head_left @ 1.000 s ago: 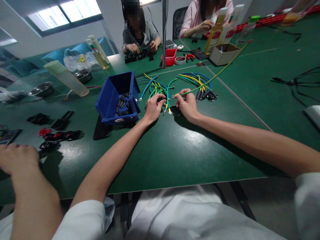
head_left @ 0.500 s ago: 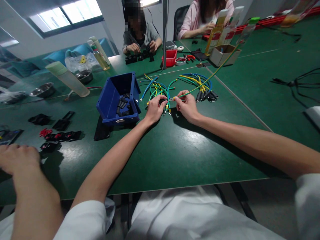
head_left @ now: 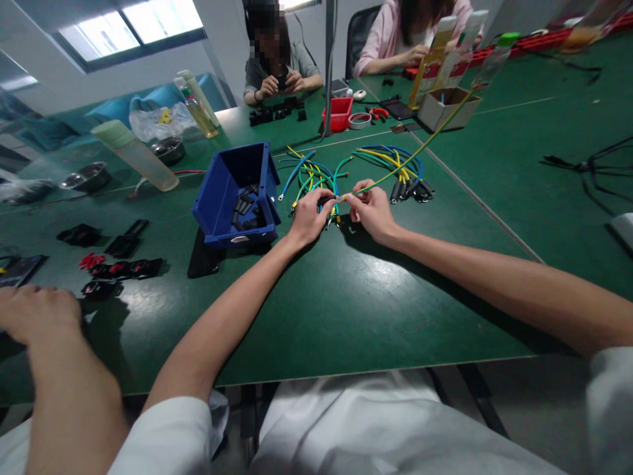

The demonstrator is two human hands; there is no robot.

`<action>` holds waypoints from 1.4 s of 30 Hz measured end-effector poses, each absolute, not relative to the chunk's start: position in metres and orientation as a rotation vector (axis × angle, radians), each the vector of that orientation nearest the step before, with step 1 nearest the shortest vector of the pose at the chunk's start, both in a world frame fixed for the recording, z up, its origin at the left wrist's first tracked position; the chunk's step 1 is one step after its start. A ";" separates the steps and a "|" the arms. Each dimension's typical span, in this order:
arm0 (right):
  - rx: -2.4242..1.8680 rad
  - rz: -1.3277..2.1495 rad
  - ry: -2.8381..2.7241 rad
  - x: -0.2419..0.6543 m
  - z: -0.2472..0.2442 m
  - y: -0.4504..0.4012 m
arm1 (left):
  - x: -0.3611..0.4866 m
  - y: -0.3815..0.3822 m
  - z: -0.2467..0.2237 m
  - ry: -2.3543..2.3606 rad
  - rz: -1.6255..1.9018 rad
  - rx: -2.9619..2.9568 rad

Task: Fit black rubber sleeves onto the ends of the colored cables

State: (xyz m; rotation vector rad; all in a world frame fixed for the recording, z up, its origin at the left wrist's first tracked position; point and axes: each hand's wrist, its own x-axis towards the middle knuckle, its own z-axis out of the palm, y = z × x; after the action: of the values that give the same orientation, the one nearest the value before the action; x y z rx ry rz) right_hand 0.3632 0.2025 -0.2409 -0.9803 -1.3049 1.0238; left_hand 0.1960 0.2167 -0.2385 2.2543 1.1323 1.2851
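Observation:
In the head view my right hand point(head_left: 372, 210) pinches a yellow-green wire point(head_left: 420, 150) close to its metal ring terminal. The wire's free length rises to the upper right. My left hand point(head_left: 311, 214) is closed on a black sleeve point(head_left: 326, 198), whose end meets the terminal between my fingertips; whether the terminal is inside it I cannot tell. Just behind my left hand lies a loose pile of blue, yellow and green wires point(head_left: 316, 173) with ring terminals. Beyond my right hand is a bundle of wires point(head_left: 393, 158) with black sleeves point(head_left: 410, 190) on their ends.
A blue bin point(head_left: 210, 218) holding black sleeves stands left of my left hand, partly over a flat black object point(head_left: 202, 258). A metal post point(head_left: 328, 72) rises behind the wires. Another person's arm point(head_left: 64, 369) rests at lower left. A cardboard box point(head_left: 448, 112) stands at back right.
The sleeve and terminal are nearer each other at my fingertips; both hands stay almost in place. Across the table, a person has lifted a dark object with both hands.

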 end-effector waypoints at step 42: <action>-0.981 1.216 -1.203 0.369 -0.230 0.205 | 0.195 0.214 -0.240 1.057 1.294 2.368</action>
State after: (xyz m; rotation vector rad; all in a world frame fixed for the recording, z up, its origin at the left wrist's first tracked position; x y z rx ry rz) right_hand 0.3689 0.2049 -0.2303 -0.9808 -1.2031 1.2155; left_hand 0.1950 0.2144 -0.2399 2.3676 1.0572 1.2940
